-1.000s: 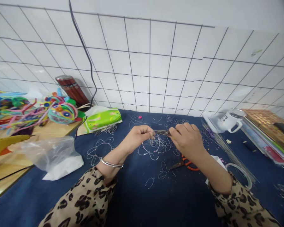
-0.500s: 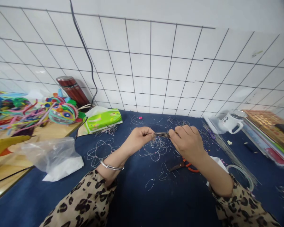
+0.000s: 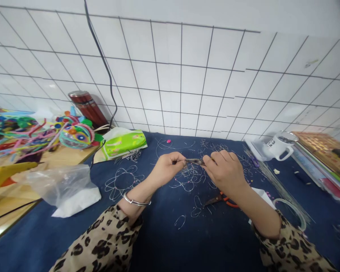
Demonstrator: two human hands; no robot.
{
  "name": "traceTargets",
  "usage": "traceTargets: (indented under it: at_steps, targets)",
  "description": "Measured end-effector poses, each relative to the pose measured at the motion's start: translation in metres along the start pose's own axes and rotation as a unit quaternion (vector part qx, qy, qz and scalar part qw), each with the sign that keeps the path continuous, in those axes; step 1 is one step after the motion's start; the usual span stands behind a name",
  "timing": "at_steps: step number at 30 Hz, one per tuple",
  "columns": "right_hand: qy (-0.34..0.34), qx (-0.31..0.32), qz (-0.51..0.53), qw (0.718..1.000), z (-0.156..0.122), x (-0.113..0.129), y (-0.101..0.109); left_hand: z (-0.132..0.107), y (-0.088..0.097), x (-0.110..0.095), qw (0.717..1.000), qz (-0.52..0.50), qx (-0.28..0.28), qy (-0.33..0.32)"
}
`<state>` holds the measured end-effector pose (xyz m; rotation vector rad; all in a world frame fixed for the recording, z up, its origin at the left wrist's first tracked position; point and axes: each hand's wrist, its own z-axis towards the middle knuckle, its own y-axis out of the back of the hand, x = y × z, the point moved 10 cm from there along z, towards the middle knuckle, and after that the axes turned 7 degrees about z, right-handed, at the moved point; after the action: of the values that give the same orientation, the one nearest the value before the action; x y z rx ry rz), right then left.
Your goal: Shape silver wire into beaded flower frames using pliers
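Note:
My right hand (image 3: 226, 172) grips a pair of pliers (image 3: 195, 161), their jaws pointing left. The pliers' tips meet the pinched fingers of my left hand (image 3: 169, 166), which hold a thin wire whose end is hidden by the fingers. Just below the jaws is a silver wire shape with petal-like loops (image 3: 188, 184); I cannot tell whether it hangs from my left hand or lies on the cloth. Further left, a flower-shaped wire ring (image 3: 124, 184) rests on the dark blue cloth. Orange-handled cutters (image 3: 228, 200) lie under my right wrist, beside bent wire pieces (image 3: 197, 209).
At left are a green tissue pack (image 3: 124, 144), a plastic bag (image 3: 65, 185), a yellow glue gun (image 3: 5, 175), colourful pipe cleaners (image 3: 31, 138) and a red flask (image 3: 87, 107). Straight wires (image 3: 277, 181), a tape roll (image 3: 291, 211), a white mug (image 3: 280, 145) and stacked books (image 3: 323, 158) occupy the right.
The wire loops below the pliers have shifted and turned slightly. Both hands keep nearly the same place and grip; the whole view has moved a little.

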<state>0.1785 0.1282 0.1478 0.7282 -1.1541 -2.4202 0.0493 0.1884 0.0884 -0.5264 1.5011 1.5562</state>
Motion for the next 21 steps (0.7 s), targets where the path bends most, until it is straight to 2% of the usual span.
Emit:
traceTargets:
  at_steps: [8, 14, 21]
  targets:
    - [-0.009, 0.003, 0.008, 1.000, 0.000, 0.000, -0.001, -0.001, -0.002, 0.001, 0.999, -0.038, -0.008, 0.003]
    - [-0.026, 0.009, 0.039, 0.999, -0.001, -0.004, -0.010, 0.002, -0.008, 0.012, 0.997, -0.080, 0.007, 0.008]
    - [-0.066, 0.019, 0.099, 0.993, 0.001, -0.029, -0.009, 0.006, -0.007, 0.019, 0.983, -0.182, -0.002, 0.028]
